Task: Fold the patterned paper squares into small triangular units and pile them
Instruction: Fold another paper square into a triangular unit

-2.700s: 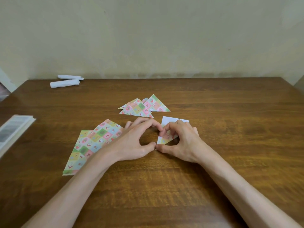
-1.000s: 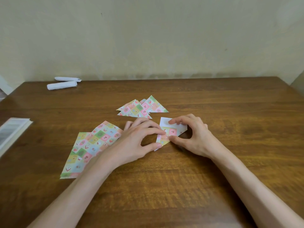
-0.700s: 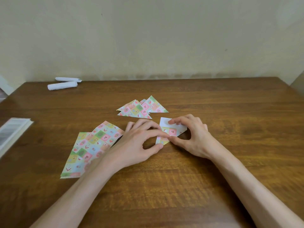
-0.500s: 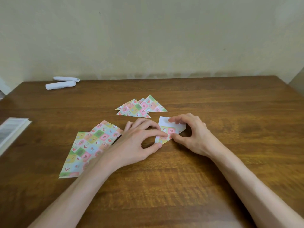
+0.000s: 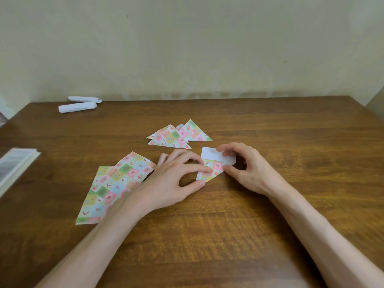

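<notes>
One half-folded paper square at centre of wooden table, white back far, patterned flap near; long axis near-far, near tip pointing near-left. Left hand pinches near tip, index on flap. Right hand pinches right edge. Folded triangles piled just beyond, at least three. Flat squares fanned left, count unclear. Two white paper rolls far left.

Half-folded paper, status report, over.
Left hand holds lower corner of half-folded paper. Right hand pinches its white flap. Finished triangles piled behind, flat sheets left. Nothing in the way.
</notes>
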Available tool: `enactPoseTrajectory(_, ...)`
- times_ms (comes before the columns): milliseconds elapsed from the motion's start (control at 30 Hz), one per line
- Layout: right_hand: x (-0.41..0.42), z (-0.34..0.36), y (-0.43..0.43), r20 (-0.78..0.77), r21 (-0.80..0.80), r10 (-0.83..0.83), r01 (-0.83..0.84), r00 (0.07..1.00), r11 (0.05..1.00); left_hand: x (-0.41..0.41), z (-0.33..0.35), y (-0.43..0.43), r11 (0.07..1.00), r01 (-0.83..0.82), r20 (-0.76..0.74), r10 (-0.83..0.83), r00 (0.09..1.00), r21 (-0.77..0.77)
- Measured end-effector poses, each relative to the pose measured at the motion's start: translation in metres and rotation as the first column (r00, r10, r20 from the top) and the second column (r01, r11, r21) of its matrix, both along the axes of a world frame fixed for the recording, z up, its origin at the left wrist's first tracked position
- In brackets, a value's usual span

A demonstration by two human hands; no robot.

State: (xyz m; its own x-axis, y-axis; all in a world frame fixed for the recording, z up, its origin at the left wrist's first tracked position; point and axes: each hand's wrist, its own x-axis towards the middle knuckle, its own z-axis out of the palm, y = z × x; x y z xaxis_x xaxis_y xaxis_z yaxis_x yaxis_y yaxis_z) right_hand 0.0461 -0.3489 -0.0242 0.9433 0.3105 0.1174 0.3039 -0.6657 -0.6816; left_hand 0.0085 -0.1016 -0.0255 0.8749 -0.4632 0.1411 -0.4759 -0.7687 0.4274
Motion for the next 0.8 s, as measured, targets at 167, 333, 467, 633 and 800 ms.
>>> enactPoseTrajectory(167, 0.0015, 0.0016, -0.0011, -0.021, 0.048, -0.015, 0.016, 1.000, 0.999, 0.0002, -0.0001, -0.0001, 1.000, -0.001, -0.001, 0.001, 1.000, 0.004)
enactPoseTrajectory(333, 0.0009, 0.0045, -0.0004, -0.019, 0.082, -0.037, 0.039, 0.999, 0.996, -0.0002, -0.0001, 0.0003, 1.000, 0.002, 0.001, -0.002, 1.000, 0.002)
enactPoseTrajectory(467, 0.0006, 0.0069, 0.0010, -0.029, 0.099, -0.079, 0.082, 0.996, 0.992, 0.0001, -0.0006, 0.0004, 1.000, 0.004, 0.001, -0.004, 1.000, 0.002)
enactPoseTrajectory(633, 0.0034, 0.0069, 0.0021, -0.063, 0.166, -0.115, 0.124, 0.991, 0.978, 0.0005, 0.0000, 0.0001, 1.000, 0.003, -0.003, -0.003, 1.000, 0.001)
enactPoseTrajectory(800, 0.0036, 0.0042, 0.0081, -0.064, 0.227, -0.163, 0.174, 0.984, 0.958, -0.0008, 0.0011, 0.0006, 1.000, 0.009, -0.017, -0.009, 1.000, -0.002)
